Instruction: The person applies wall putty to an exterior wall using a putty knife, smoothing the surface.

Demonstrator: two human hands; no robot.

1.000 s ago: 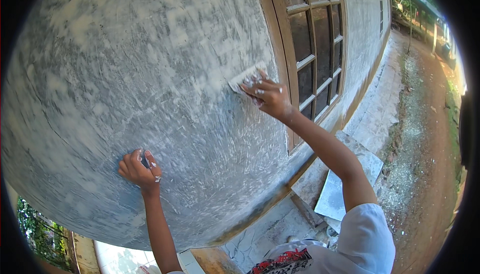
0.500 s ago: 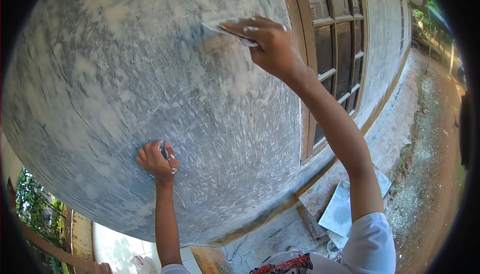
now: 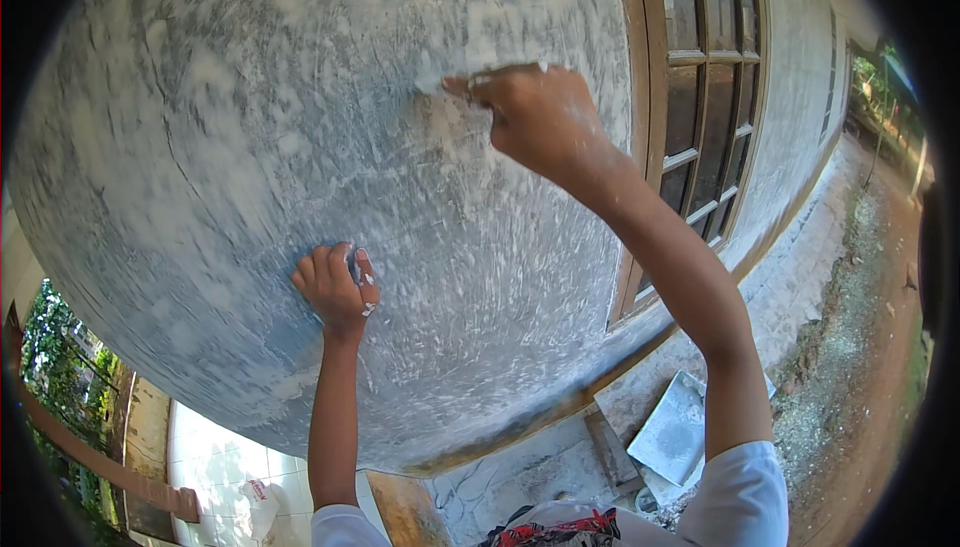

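Note:
A grey wall (image 3: 470, 247), streaked with whitish filler, spreads in front of me. High on it my right hand (image 3: 545, 122) is closed around a putty scraper (image 3: 432, 83). The pale blade points left against the wall and is blurred; the hand covers most of it. Lower and to the left, my left hand (image 3: 338, 285) rests against the wall with curled fingers. White smears mark its thumb and wrist. Whatever its fingers may hold is hidden.
A wooden window frame (image 3: 655, 77) with glass panes borders the wall on the right. On the ground at lower right lies a whitish rectangular tray (image 3: 672, 427). A wooden rail (image 3: 100, 462) and white floor tiles (image 3: 215, 452) show at lower left. A dirt strip (image 3: 850, 377) runs along the right.
My right hand has moved slightly down the wall with the scraper. The left hand keeps its curled pose against the wall. The whole view has shifted a little.

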